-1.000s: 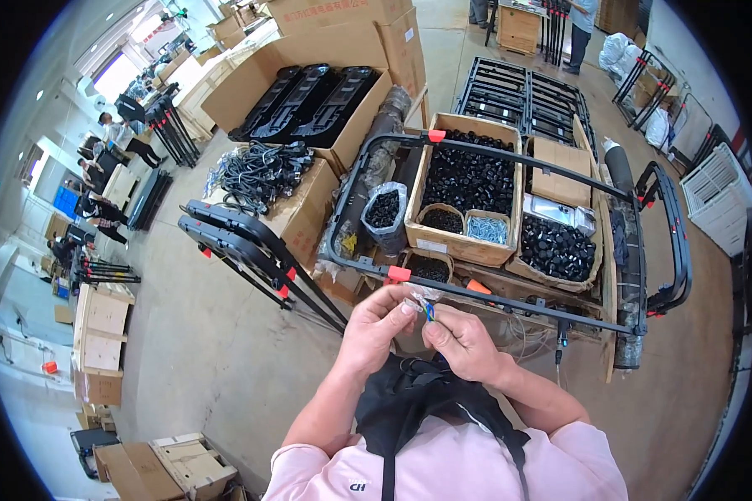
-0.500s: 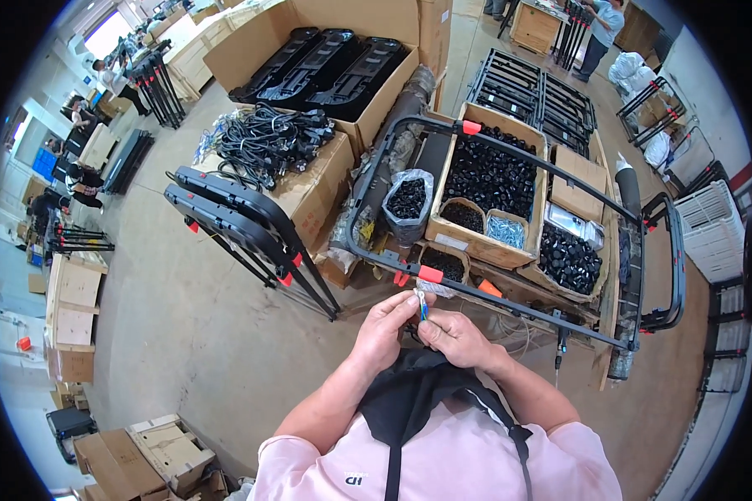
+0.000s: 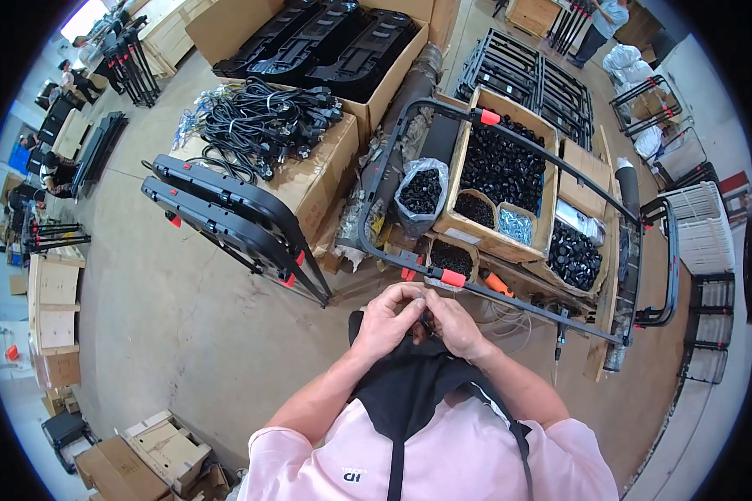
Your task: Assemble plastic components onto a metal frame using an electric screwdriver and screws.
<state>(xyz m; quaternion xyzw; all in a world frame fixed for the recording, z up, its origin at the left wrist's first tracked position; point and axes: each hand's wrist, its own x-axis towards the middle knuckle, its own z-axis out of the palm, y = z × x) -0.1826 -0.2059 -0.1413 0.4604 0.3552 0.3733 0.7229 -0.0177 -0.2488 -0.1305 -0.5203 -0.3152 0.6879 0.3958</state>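
Observation:
My two hands meet in front of my chest, just below the near bar of a black tube frame (image 3: 526, 311). My left hand (image 3: 389, 319) is closed, thumb and fingertips pinched together. Beside it my right hand (image 3: 454, 324) pinches at the same spot. Between them are the thin coloured wires (image 3: 427, 317) of a cable end, with only a little blue showing; the fingers cover most of it. A black apron (image 3: 409, 384) hangs below the hands. A red clip (image 3: 453, 278) sits on the frame bar just beyond my fingers.
Behind the frame stand a wooden bin of black caps (image 3: 501, 167), a carton of screws (image 3: 515, 224) and a bagged bucket of black parts (image 3: 420, 196). At left, black power cords (image 3: 267, 125) lie on a carton beside folded black frames (image 3: 226, 209). Several people work farther off.
Both hands have drawn closer together, and the fingers now hide most of the wires that showed before. The view has shifted slightly.

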